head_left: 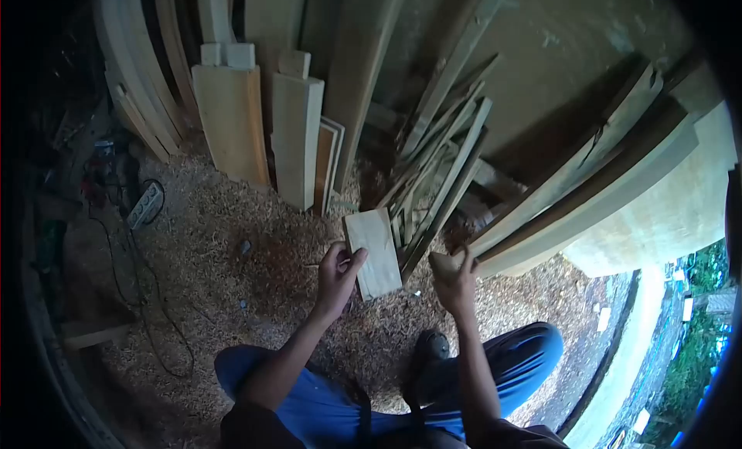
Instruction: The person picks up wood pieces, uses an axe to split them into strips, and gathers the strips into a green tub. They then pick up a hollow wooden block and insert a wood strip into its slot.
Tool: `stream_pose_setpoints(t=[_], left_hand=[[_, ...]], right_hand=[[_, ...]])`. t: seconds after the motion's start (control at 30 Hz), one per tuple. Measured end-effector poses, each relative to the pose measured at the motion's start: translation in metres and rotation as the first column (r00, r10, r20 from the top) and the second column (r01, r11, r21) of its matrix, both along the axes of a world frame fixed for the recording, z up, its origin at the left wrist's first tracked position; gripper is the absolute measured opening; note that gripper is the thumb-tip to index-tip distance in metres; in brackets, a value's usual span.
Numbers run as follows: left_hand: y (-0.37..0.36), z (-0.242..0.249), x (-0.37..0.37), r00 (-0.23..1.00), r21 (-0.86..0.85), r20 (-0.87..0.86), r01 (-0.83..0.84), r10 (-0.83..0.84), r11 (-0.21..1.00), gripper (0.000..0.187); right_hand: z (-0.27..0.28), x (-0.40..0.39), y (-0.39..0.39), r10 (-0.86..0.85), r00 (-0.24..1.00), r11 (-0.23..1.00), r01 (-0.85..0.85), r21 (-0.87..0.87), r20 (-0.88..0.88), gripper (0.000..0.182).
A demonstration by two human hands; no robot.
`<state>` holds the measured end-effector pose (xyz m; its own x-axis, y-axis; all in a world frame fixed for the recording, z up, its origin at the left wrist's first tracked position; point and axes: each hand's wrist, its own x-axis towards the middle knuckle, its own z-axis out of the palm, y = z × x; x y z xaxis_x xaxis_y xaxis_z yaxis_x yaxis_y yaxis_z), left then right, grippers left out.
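Observation:
My left hand (338, 275) grips the left edge of a small pale wooden board (373, 252), which it holds tilted above a floor of sawdust. My right hand (456, 277) is raised just to the right of the board, apart from it, with fingers curled around what looks like a small brown piece; I cannot tell what it is. Below the hands are my knees in blue trousers (533, 356) and one dark shoe (430, 347).
Thick planks (232, 124) and a bundle of thin slats (444, 159) lean against the wall ahead. Long boards (595, 182) slant at the right. A power strip (145, 204) with cables lies on the sawdust (232, 279) at the left.

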<state>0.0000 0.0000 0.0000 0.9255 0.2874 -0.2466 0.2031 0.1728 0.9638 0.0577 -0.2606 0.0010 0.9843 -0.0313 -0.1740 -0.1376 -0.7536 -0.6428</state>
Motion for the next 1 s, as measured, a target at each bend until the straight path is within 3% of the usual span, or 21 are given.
stream_pose_setpoints(t=[0.07,0.1,0.17,0.23,0.27,0.3,0.37,0.4,0.47,0.53,0.6,0.67,0.73,0.77,0.8,0.83,0.9,0.93,1.0], left_hand=[[0.011,-0.006,-0.001,0.994,-0.05,-0.073,-0.083,0.08,0.995,0.026],[-0.025,0.014,0.022,0.995,-0.212,0.017,-0.093,0.099,0.973,0.026],[0.002,0.032,0.005,0.994,-0.157,0.079,-0.056,0.069,0.986,0.023],[0.013,0.04,-0.003,0.992,-0.167,0.084,-0.078,0.093,0.983,0.023],[0.013,0.044,-0.005,0.99,-0.217,0.09,-0.087,0.109,0.972,0.022],[0.014,0.042,-0.008,0.987,-0.197,0.096,-0.11,0.131,0.974,0.022],[0.02,0.035,-0.02,0.972,-0.138,0.078,-0.208,0.22,0.968,0.024],[0.024,0.044,-0.024,0.952,-0.187,0.089,-0.273,0.293,0.944,0.027],[0.039,0.04,-0.033,0.956,-0.156,0.085,-0.264,0.28,0.952,0.03],[0.051,0.032,-0.04,0.985,-0.161,0.036,-0.161,0.169,0.974,0.037],[0.045,0.034,-0.036,0.982,-0.226,0.05,-0.165,0.181,0.96,0.039],[0.036,0.046,-0.034,0.982,-0.295,0.06,-0.156,0.181,0.943,0.042],[0.029,0.054,-0.028,0.974,-0.114,0.202,-0.084,0.106,0.99,0.046],[0.027,0.05,-0.025,0.973,-0.118,0.207,-0.081,0.104,0.99,0.046],[0.025,0.045,-0.022,0.972,-0.149,0.206,-0.08,0.11,0.986,0.05],[0.023,0.041,-0.022,0.973,-0.177,0.202,-0.079,0.114,0.981,0.054],[0.022,0.04,-0.018,0.972,-0.229,0.195,-0.085,0.131,0.97,0.06],[0.026,0.044,-0.018,0.983,-0.283,0.158,-0.041,0.089,0.958,0.062],[0.033,0.043,-0.017,0.992,-0.332,0.126,0.013,0.031,0.943,0.065]], right_hand=[[0.009,0.012,-0.005,0.112,0.971,0.99,-0.127,0.062,0.21,0.087],[0.104,0.034,-0.025,0.183,0.931,0.983,-0.172,-0.063,0.317,0.086],[0.132,0.026,0.031,0.104,0.968,0.91,-0.185,0.37,0.229,0.079],[0.112,0.025,0.065,0.284,0.835,0.912,-0.387,0.136,0.471,0.067],[0.111,0.018,0.088,0.297,0.801,0.874,-0.448,0.191,0.519,0.056],[0.102,0.011,0.105,0.371,0.767,0.837,-0.52,0.169,0.524,0.058],[0.095,-0.014,0.13,0.444,0.788,0.762,-0.582,0.283,0.427,0.054],[0.091,-0.016,0.134,0.448,0.783,0.748,-0.593,0.3,0.431,0.054],[0.08,-0.019,0.132,0.628,0.614,0.617,-0.768,0.175,0.478,0.046],[0.077,-0.015,0.134,0.64,0.6,0.584,-0.786,0.204,0.479,0.044],[0.075,-0.01,0.134,0.632,0.606,0.57,-0.786,0.239,0.483,0.042],[0.073,-0.006,0.129,0.679,0.54,0.534,-0.828,0.17,0.498,0.047],[0.081,-0.005,0.125,0.66,0.593,0.545,-0.801,0.248,0.461,0.049],[0.082,-0.006,0.123,0.645,0.639,0.546,-0.769,0.331,0.42,0.052],[0.078,-0.008,0.121,0.634,0.628,0.611,-0.765,0.206,0.452,0.066],[0.075,-0.009,0.122,0.634,0.629,0.612,-0.764,0.204,0.45,0.066],[0.077,-0.007,0.124,0.453,0.79,0.757,-0.586,0.291,0.413,0.079],[0.07,0.0,0.121,0.51,0.854,0.658,-0.467,0.591,0.107,0.095],[0.076,0.005,0.116,0.546,0.834,0.662,-0.486,0.571,0.077,0.096]])
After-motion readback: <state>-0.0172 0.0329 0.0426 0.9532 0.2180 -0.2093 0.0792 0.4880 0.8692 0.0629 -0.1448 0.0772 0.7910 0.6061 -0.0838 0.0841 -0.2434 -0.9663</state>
